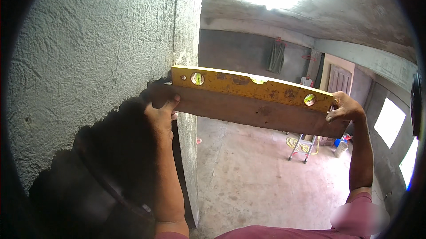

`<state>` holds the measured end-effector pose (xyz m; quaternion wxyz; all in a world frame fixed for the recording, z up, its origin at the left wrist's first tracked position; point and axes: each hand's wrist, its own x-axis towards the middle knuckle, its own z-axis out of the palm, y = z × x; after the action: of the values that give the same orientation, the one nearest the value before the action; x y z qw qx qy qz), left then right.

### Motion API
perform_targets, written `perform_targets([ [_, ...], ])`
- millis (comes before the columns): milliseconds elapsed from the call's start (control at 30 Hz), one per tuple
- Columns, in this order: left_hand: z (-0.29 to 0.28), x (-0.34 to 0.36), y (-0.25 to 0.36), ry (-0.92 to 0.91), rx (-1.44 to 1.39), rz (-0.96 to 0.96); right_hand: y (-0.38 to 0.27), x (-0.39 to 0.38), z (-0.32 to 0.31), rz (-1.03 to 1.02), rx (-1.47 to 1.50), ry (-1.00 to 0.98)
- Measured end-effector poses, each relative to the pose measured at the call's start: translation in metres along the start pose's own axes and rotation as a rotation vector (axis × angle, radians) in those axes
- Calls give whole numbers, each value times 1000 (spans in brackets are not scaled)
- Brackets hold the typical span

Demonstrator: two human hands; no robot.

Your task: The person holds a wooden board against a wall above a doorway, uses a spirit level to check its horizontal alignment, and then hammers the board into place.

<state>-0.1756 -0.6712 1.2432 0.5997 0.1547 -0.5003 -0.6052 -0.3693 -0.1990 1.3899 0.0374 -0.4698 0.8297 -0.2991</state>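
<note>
A long, worn yellow spirit level [266,89] with three vials rests along the top edge of a brown wooden board [248,111]. Both stretch out to the right from the rough grey wall. My left hand [160,115] is closed on the board's left end, thumb on its near face, close to the wall edge. At the far end, my right hand [348,107] is closed around the right ends of the level and the board together. The fingers behind the board are hidden.
A dark, ragged-edged area [120,150] breaks the textured wall [102,39] at left. Far below on the concrete floor [248,172] stand a stepladder [304,148], a coiled yellow hose [292,143] and a bucket [341,150]. A dark cloth [276,57] hangs on the back wall.
</note>
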Motion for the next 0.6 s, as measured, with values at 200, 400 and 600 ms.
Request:
perform_targets([
  [200, 1, 1, -2, 0, 15, -42, 0, -3, -2, -74, 71, 69],
  [400, -1, 0, 2, 4, 6, 7, -28, 9, 5, -195, 123, 167],
  [600, 0, 0, 2, 9, 3, -43, -76, 29, 39, -263, -366, 242],
])
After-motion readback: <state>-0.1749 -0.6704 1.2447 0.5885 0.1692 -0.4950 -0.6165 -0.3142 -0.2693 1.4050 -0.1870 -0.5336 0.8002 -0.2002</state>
